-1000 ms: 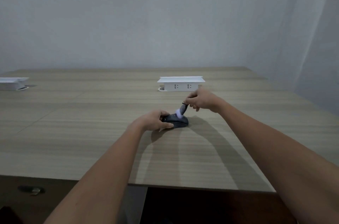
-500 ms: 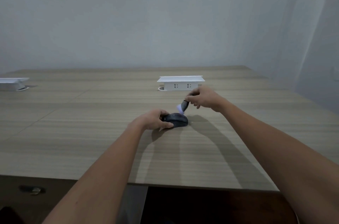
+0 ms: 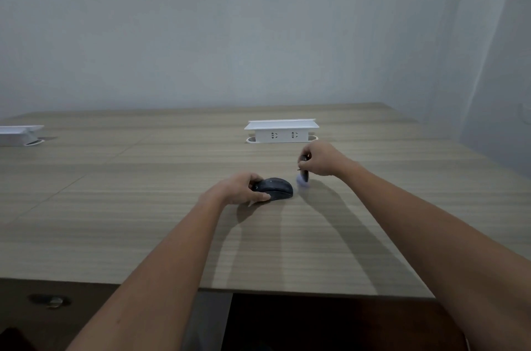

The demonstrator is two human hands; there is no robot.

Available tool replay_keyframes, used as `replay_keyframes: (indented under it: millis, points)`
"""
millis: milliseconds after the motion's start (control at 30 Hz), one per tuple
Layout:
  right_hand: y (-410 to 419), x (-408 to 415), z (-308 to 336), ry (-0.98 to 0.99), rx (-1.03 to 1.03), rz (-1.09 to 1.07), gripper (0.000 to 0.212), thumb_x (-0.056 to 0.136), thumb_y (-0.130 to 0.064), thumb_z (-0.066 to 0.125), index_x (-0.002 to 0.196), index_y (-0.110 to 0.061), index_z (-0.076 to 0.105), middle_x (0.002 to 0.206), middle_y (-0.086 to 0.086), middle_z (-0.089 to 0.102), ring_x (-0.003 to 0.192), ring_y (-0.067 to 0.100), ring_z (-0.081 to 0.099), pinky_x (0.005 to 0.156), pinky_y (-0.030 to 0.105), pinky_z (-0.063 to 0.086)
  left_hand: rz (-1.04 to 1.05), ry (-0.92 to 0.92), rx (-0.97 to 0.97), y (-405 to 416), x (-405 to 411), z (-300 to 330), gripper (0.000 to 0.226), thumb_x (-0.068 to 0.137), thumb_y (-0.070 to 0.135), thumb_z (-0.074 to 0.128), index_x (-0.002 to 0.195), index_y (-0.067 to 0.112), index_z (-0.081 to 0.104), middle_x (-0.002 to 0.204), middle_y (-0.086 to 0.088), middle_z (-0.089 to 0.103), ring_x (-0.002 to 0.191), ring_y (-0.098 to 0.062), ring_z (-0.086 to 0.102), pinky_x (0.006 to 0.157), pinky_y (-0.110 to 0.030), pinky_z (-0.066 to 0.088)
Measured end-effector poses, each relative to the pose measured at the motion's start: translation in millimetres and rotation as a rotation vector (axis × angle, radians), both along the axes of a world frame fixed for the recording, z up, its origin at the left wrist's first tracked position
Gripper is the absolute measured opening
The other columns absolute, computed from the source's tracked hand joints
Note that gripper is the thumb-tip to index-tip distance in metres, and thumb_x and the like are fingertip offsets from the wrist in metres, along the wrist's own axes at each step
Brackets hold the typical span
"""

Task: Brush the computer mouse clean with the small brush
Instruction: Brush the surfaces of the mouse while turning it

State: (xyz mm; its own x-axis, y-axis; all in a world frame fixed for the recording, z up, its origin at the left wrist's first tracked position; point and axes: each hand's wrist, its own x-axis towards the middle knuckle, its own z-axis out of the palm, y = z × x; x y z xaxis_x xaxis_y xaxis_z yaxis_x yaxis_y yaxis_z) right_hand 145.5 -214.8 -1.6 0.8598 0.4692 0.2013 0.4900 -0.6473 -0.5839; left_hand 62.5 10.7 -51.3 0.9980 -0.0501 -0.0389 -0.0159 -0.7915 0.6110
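Observation:
A dark computer mouse (image 3: 277, 188) lies flat on the wooden table (image 3: 143, 221), near its middle. My left hand (image 3: 240, 188) grips the mouse's left side, with thumb and fingers around it. My right hand (image 3: 321, 158) pinches the small brush (image 3: 304, 176) by its dark handle. The brush's pale, blurred bristles point down, just right of the mouse and apart from it, close to the tabletop.
A white socket box (image 3: 281, 130) stands on the table behind the hands. Another white box (image 3: 18, 135) sits at the far left edge. The table's front edge runs across the lower part of the view, with dark space below it.
My right hand has lifted the brush off the top of the mouse and swung it to the right, down beside the mouse. The left hand and the mouse have stayed in place.

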Motion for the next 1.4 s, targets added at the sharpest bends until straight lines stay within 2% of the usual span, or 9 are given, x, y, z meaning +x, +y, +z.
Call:
replay_keyframes:
  millis: [133,267,433,567,867,1000,1133,1300,1400]
  points:
    - [2.7,-4.2,0.1,0.135,0.210,0.060,0.021,0.091,-0.014,0.065,0.096,0.005,0.073,0.076,0.008,0.061,0.065,0.016,0.055,0.055,0.025,0.048,0.004,-0.003,0.017,0.9,0.4,-0.2,0.034,0.085,0.035,0.074,0.114,0.018,0.069,0.101,0.000,0.073,0.096,-0.019,0.066,0.093,-0.036,0.050]
    - [2.4,-3.6,1.7,0.035,-0.036,-0.012,0.019,0.087,-0.009,0.065,0.094,0.003,0.077,0.080,0.013,0.068,0.065,0.017,0.056,0.054,0.023,0.045,0.002,-0.002,0.010,-0.4,0.8,0.1,0.036,0.086,0.033,0.075,0.116,0.015,0.069,0.100,0.002,0.071,0.093,-0.016,0.064,0.090,-0.031,0.049]
    - [7.4,-7.3,8.1,0.101,0.146,0.056,0.019,0.088,-0.012,0.064,0.091,0.004,0.075,0.067,0.002,0.062,0.056,0.013,0.054,0.049,0.020,0.048,0.006,0.005,0.007,-1.5,-1.1,1.5,0.040,0.087,0.032,0.074,0.121,0.014,0.067,0.102,0.002,0.070,0.094,-0.016,0.064,0.092,-0.032,0.049]
    - [7.8,-7.5,7.1,0.051,-0.037,0.038,0.017,0.087,-0.008,0.063,0.091,0.002,0.076,0.076,0.014,0.068,0.061,0.019,0.057,0.055,0.027,0.050,0.012,-0.019,0.011,-2.9,-2.1,-0.2,0.041,0.086,0.032,0.075,0.121,0.013,0.067,0.100,0.003,0.068,0.094,-0.016,0.062,0.086,-0.028,0.046]
    - [-1.9,-3.5,1.8,0.104,0.033,0.031,0.015,0.089,-0.009,0.063,0.092,0.001,0.074,0.077,0.009,0.065,0.060,0.016,0.055,0.051,0.022,0.048,0.038,-0.010,0.042,-3.0,-2.7,0.3,0.040,0.083,0.037,0.076,0.116,0.016,0.069,0.105,0.000,0.073,0.105,-0.024,0.068,0.098,-0.041,0.051]
    - [-2.5,-3.6,3.7,0.188,0.276,0.101,0.021,0.092,-0.014,0.066,0.103,0.002,0.074,0.079,0.008,0.063,0.067,0.017,0.056,0.056,0.023,0.049,0.052,-0.010,0.049,-2.9,-2.6,-0.2,0.042,0.082,0.041,0.076,0.117,0.019,0.069,0.106,0.001,0.073,0.103,-0.022,0.068,0.097,-0.040,0.051]
    - [-2.4,-2.6,0.6,0.095,0.031,0.036,0.017,0.089,-0.010,0.065,0.097,0.001,0.075,0.077,0.008,0.067,0.059,0.015,0.056,0.049,0.021,0.048,0.049,-0.026,0.066,-5.3,-2.6,-0.2,0.040,0.083,0.040,0.076,0.115,0.017,0.070,0.104,-0.004,0.074,0.094,-0.019,0.066,0.092,-0.038,0.051]
    - [-3.9,-3.6,1.2,0.192,0.271,0.138,0.021,0.092,-0.016,0.068,0.103,0.000,0.074,0.076,0.006,0.063,0.062,0.014,0.056,0.052,0.019,0.049,0.054,-0.015,0.076,-4.5,-2.7,1.0,0.039,0.081,0.042,0.076,0.112,0.019,0.071,0.097,-0.002,0.075,0.088,-0.018,0.066,0.088,-0.037,0.052]
    - [-4.1,-4.6,-0.3,0.142,0.102,0.096,0.016,0.091,-0.011,0.066,0.099,-0.001,0.075,0.074,0.005,0.063,0.060,0.015,0.055,0.050,0.020,0.048,0.057,-0.008,0.086,-4.8,-2.4,2.0,0.039,0.080,0.044,0.077,0.110,0.018,0.072,0.098,-0.006,0.077,0.090,-0.022,0.068,0.087,-0.038,0.052]
